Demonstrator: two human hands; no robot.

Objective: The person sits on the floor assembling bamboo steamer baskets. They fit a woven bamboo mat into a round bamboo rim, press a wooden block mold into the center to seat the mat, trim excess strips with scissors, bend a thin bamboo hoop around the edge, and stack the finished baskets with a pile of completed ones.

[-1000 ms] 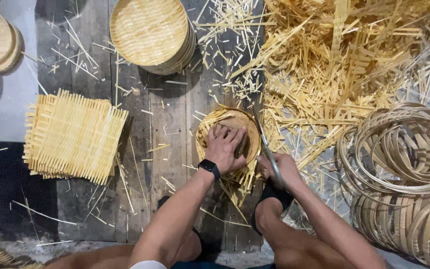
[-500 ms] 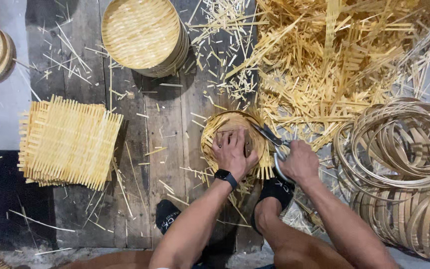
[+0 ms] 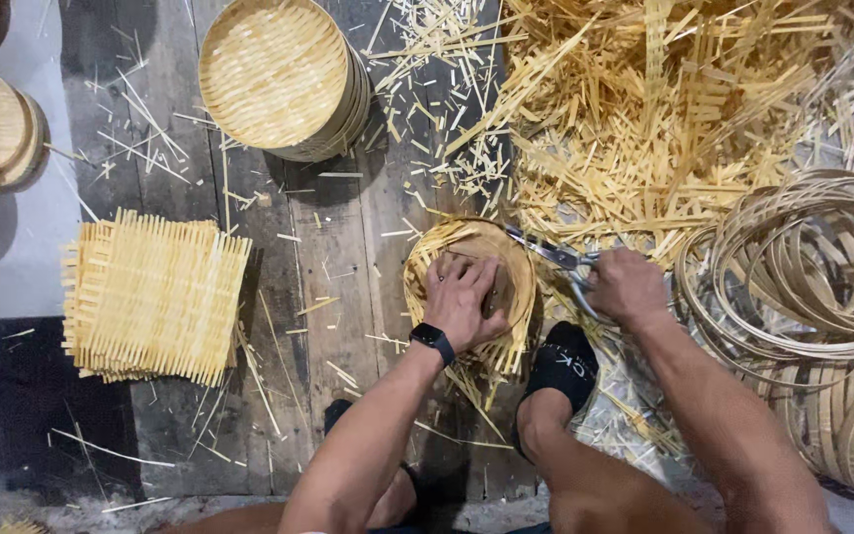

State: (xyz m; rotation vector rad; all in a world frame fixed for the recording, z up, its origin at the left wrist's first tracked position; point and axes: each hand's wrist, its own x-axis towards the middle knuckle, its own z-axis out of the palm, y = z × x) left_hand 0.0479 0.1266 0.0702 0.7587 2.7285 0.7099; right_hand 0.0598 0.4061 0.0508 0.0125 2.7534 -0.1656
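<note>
left hand flat, fingers spread, pressing round woven bamboo tray at picture middle | right hand at 3 o'clock, fingers closed around scissors touching the tray rim

Dark plank floor (worn), pale slab

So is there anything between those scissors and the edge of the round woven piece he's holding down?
Nothing visible. The right hand holds the scissors with the blades reaching the rim of the round woven piece. The left hand presses on its middle, away from the blades.
</note>
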